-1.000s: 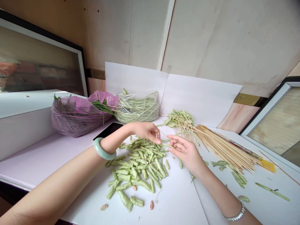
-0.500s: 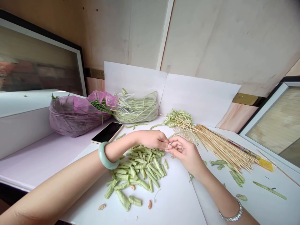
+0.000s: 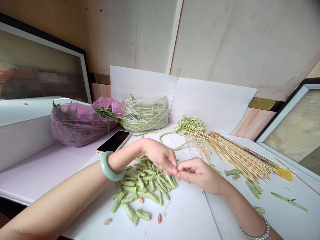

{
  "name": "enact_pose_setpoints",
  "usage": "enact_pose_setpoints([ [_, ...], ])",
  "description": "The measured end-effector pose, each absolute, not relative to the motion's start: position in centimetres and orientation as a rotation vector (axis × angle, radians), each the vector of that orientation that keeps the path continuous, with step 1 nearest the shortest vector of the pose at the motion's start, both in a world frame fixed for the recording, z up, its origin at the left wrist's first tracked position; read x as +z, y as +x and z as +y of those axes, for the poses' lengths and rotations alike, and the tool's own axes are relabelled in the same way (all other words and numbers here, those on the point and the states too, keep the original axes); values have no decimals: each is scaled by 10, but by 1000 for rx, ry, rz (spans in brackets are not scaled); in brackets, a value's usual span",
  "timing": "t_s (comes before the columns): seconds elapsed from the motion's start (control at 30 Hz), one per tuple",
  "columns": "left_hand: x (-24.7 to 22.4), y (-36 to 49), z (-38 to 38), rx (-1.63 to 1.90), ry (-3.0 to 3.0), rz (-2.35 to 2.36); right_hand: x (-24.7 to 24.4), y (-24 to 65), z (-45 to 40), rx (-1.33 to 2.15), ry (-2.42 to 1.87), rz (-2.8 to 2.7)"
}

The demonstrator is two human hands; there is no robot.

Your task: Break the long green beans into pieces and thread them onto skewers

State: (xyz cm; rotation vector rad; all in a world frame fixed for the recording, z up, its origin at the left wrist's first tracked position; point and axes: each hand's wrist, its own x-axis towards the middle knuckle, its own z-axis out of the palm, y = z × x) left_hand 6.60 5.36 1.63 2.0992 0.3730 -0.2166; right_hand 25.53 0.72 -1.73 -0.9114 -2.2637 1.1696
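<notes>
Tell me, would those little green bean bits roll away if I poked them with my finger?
The cut green bean pieces look light and probably a bit bendy, since several lie curved. They might roll a little when pushed, being long and roundish, though their bumpy shape and the white sheet beneath could slow them.

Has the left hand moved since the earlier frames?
Yes, downward in view: against the phone, the left hand now sits lower, its wrist clear of the phone, above the cut green beans.
</notes>
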Motion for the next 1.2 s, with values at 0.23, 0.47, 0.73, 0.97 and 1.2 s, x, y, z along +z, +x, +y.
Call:
enact_pose_setpoints([
  [0.23, 30, 64, 48, -491, 1899, 139, -13, 260, 8, 1547, -649, -2017],
  [0.47, 21, 29, 81, -229, 2061, 592, -27, 255, 26, 1234, -1037, -1679],
  [0.73, 18, 16, 92, -236, 2199, 820, -34, 249, 27, 1149, -1034, -1900],
  [0.97, 14, 36, 83, 241, 2376, 755, -43, 249, 32, 1131, -1007, -1750],
  [1.2, 8, 68, 60, 200, 2393, 641, -42, 247, 27, 1006, -845, -1722],
])
